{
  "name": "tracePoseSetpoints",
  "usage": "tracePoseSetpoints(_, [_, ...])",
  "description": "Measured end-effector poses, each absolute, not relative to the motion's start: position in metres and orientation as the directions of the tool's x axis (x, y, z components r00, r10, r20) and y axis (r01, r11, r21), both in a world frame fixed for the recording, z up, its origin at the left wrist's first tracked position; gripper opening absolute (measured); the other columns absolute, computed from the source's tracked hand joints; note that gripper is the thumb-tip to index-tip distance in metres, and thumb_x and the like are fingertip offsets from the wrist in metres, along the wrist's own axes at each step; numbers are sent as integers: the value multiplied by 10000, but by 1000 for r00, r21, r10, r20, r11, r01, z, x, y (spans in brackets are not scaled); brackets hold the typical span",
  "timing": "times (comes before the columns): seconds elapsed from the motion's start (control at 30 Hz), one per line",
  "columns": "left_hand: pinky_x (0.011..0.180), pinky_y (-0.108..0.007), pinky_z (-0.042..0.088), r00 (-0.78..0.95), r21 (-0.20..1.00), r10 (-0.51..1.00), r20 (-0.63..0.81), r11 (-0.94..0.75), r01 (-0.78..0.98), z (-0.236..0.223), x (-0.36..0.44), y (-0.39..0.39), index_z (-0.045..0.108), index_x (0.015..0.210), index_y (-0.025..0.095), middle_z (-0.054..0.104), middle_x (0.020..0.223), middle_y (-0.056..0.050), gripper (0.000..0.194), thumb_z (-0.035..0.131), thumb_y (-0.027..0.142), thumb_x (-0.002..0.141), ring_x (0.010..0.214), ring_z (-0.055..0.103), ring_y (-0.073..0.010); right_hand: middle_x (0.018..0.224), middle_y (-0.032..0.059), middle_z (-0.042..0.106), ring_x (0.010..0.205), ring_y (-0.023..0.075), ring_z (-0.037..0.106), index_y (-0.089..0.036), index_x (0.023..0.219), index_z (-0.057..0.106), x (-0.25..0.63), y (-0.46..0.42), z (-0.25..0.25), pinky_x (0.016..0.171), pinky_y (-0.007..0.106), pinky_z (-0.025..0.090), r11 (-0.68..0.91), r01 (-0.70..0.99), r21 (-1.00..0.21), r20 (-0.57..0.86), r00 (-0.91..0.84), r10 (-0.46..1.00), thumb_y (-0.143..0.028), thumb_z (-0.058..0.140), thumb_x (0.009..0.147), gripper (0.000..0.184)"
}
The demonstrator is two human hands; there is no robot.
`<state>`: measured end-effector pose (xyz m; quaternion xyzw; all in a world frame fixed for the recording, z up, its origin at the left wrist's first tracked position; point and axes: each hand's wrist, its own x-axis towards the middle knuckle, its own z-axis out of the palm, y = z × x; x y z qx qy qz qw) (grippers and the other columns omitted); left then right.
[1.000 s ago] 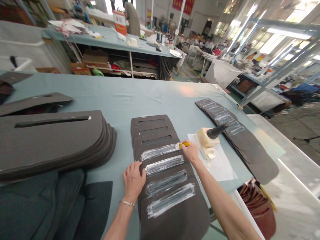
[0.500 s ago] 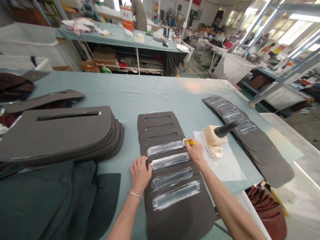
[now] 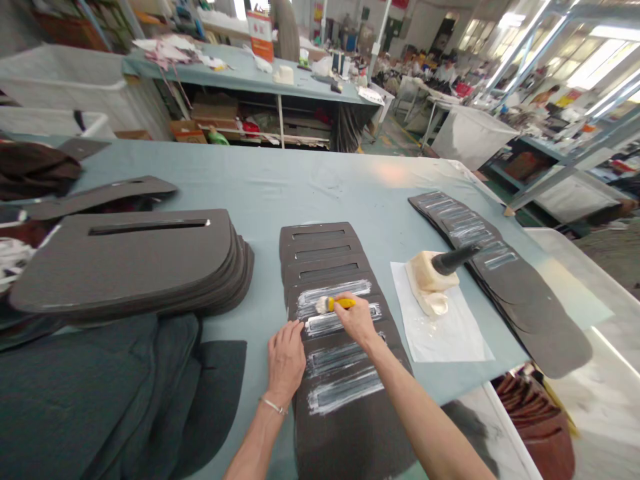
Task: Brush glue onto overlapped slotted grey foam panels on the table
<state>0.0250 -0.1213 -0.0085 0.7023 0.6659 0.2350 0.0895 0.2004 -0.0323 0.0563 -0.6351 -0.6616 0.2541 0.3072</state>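
In my right hand (image 3: 356,319) is a yellow-handled brush (image 3: 336,305), its white-coated bristles over the fourth slot from the far end of a row of overlapping dark panels (image 3: 350,437). White glue-like streaks surround the nearer slots; the three farthest slots look uncoated. My left hand (image 3: 287,352) lies flat on the row's left edge, fingers stretched out and holding nothing. To the right, a cream container (image 3: 425,273) with a black tube-like part (image 3: 455,259) sits on a white sheet (image 3: 430,340).
A thick stack of slotted dark panels (image 3: 140,260) is at left, with dark green pieces (image 3: 90,387) in front. More coated panels (image 3: 525,293) fan out along the right edge. Reddish-brown pieces (image 3: 540,427) lie below the table's right edge. Another table (image 3: 225,77) stands behind.
My right hand has swept the brush from the slot's right end leftward and toward me. My left hand stays on the panel edge. The whole view has shifted slightly.
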Motion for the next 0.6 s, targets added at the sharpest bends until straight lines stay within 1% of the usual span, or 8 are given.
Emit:
tracePoseSetpoints(0.1, [972, -379, 354, 3, 424, 976, 219, -98, 900, -8, 26, -120, 542, 1193, 200, 587, 1229, -79, 352, 352, 149, 900, 1180, 486, -207, 664, 12, 639, 611, 156, 570, -201, 762, 663, 230, -22, 64, 600, 239, 392, -60, 828, -558, 155, 175, 972, -235, 516, 765, 151])
tracePoseSetpoints(0.17, [960, -375, 364, 0, 421, 972, 236, -102, 901, -7, 27, -119, 553, 1173, 200, 593, 1213, -81, 340, 354, 156, 902, 1165, 497, -209, 710, 27, 651, 649, 159, 576, -196, 762, 651, 222, -26, 69, 630, 242, 390, -53, 861, -506, 229, 193, 954, -221, 508, 776, 145])
tracePoseSetpoints(0.3, [926, -378, 382, 0, 407, 964, 264, -112, 907, -9, 29, -118, 575, 1128, 197, 607, 1174, -88, 308, 372, 170, 899, 1111, 529, -220, 793, 8, 678, 714, 138, 598, -223, 807, 651, 182, -45, 63, 679, 215, 405, 207, 762, -613, 233, -76, 969, -206, 513, 789, 140])
tracePoseSetpoints(0.33, [922, -379, 385, 2, 403, 964, 265, -113, 908, -10, 29, -117, 577, 1123, 196, 609, 1170, -88, 302, 378, 174, 897, 1103, 531, -223, 802, 1, 681, 725, 136, 603, -231, 812, 653, 183, -46, 59, 684, 211, 408, 229, 736, -637, 221, -110, 969, -208, 517, 787, 141])
tracePoseSetpoints(0.4, [921, -380, 387, 2, 401, 964, 265, -112, 909, -13, 30, -117, 576, 1125, 196, 609, 1168, -85, 298, 387, 176, 895, 1103, 530, -225, 784, -2, 679, 702, 138, 602, -232, 806, 658, 206, -43, 53, 662, 216, 411, 161, 735, -659, 189, -45, 981, -227, 513, 786, 147])
tracePoseSetpoints(0.47, [926, -376, 387, -4, 404, 964, 265, -107, 908, -14, 30, -116, 571, 1133, 197, 608, 1169, -82, 301, 390, 171, 894, 1113, 524, -223, 717, 3, 664, 633, 144, 581, -221, 786, 662, 250, -33, 51, 613, 228, 403, 14, 763, -646, 164, 121, 979, -261, 500, 787, 167])
tracePoseSetpoints(0.53, [928, -372, 387, -9, 409, 964, 266, -104, 907, -14, 31, -116, 566, 1136, 195, 607, 1167, -80, 301, 390, 167, 895, 1116, 520, -221, 661, 10, 644, 593, 154, 560, -209, 769, 666, 291, -22, 55, 587, 241, 390, -96, 795, -599, 174, 247, 953, -295, 499, 781, 188])
tracePoseSetpoints(0.6, [931, -371, 387, -10, 412, 966, 260, -101, 905, -13, 31, -116, 561, 1137, 194, 603, 1168, -77, 297, 388, 168, 897, 1118, 517, -221, 635, 16, 633, 583, 159, 550, -201, 754, 666, 308, -17, 60, 587, 250, 385, -135, 819, -558, 208, 295, 932, -306, 498, 777, 199])
